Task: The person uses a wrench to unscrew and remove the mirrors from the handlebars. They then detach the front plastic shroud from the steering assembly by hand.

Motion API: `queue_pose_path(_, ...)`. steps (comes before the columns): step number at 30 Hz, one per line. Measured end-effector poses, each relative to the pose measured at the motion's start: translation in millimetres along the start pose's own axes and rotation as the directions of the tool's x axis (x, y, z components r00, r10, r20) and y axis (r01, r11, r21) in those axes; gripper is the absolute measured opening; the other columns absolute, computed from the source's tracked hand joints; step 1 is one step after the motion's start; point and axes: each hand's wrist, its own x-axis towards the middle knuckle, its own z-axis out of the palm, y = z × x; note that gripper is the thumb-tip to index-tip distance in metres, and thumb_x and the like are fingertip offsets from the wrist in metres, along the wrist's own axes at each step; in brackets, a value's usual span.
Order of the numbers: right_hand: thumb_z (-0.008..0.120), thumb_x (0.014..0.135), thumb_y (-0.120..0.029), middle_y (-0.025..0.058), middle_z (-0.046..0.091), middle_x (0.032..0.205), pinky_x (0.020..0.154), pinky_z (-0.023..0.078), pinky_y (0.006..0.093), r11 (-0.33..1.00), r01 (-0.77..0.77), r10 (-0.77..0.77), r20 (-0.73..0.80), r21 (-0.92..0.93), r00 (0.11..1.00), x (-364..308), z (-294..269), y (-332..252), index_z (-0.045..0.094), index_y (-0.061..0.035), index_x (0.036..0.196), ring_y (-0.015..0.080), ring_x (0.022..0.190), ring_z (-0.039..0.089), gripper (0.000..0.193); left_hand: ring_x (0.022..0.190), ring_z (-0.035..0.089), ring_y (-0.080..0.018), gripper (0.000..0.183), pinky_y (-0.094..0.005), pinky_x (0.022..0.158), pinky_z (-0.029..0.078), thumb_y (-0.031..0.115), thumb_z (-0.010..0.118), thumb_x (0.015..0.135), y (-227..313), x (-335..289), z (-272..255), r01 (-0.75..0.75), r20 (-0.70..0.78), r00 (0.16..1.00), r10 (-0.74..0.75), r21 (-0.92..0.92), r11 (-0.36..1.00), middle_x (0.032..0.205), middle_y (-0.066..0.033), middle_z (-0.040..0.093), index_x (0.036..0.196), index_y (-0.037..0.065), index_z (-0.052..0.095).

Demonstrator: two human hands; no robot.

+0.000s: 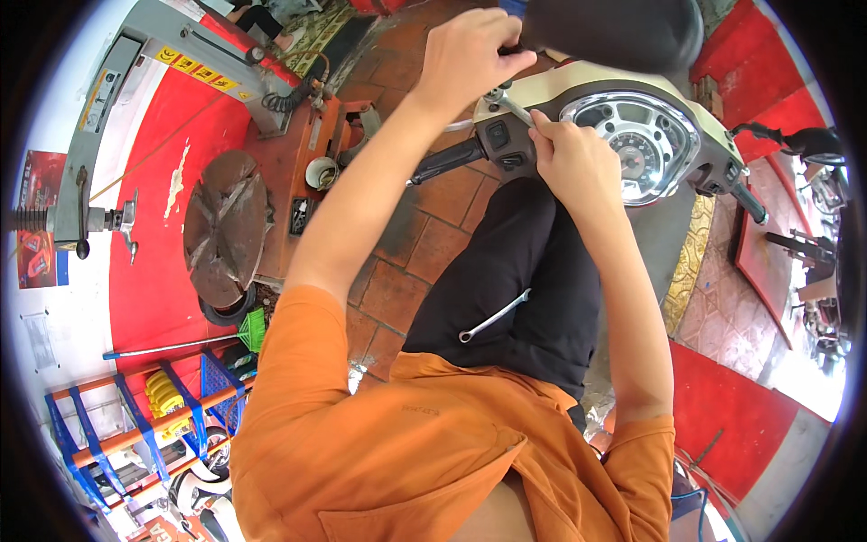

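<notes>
A black rear-view mirror [623, 34] stands above the left handlebar of a cream scooter. My left hand [465, 61] is closed at the mirror's left edge; the fingertips are partly hidden. Below it, my right hand [578, 161] grips a metal wrench [517, 108] whose far end meets the fitting at the base of the mirror's stem. A second, combination wrench [495, 316] lies across my lap on the black trousers. Between the grips sits the round chrome-rimmed speedometer [632, 149], just right of my right hand.
The black left handlebar grip [447, 161] points toward my left forearm. A grey and red tyre machine with a round brown turntable [228, 228] stands at the left, a small white cup [321, 173] on it. Below are a green broom [252, 331] and a blue-orange rack [135, 425].
</notes>
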Motion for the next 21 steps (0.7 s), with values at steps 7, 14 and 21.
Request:
queue_pose_path(7,0.061,0.095,-0.029,0.0131,0.069,0.07,0.058,0.057,0.0454,1.0,0.015,-0.015,-0.023,0.012,1.0,1.6,0.4,3.1,0.074,-0.0144,0.097,0.034,0.066,0.07,0.02,0.071,0.072,-0.0233,0.019,-0.0383,0.065,0.057,0.014,0.063,0.091,-2.2,2.9,26.3,0.521,0.476,0.845,-0.243,-0.63,0.576,0.081,-0.0152,0.071,0.108,0.004,0.066)
queue_pose_path(14,0.061,0.095,-0.03,0.0132,0.071,0.082,0.065,0.056,0.0469,0.999,-0.039,0.04,0.055,-0.02,0.998,4.3,-2.9,-4.3,0.076,-0.0208,0.11,0.0352,0.074,0.07,0.023,0.061,0.068,-0.0307,0.014,-0.0433,0.063,0.054,0.017,0.065,0.09,21.2,-1.7,53.2,0.521,-0.056,0.847,-0.529,-0.121,0.845,0.066,-0.0169,0.064,0.102,0.01,0.067)
queue_pose_path(21,0.06,0.095,-0.029,0.017,0.07,0.074,0.062,0.058,0.046,1.0,0.008,-0.009,-0.031,-0.018,0.999,3.3,2.0,4.0,0.075,-0.0174,0.101,0.0354,0.069,0.071,0.019,0.07,0.06,-0.0145,0.048,-0.0338,0.071,0.05,0.045,0.079,0.083,16.3,15.6,21.0,0.662,0.422,0.739,-0.525,-0.311,0.682,0.073,-0.0029,0.065,0.111,0.007,0.071)
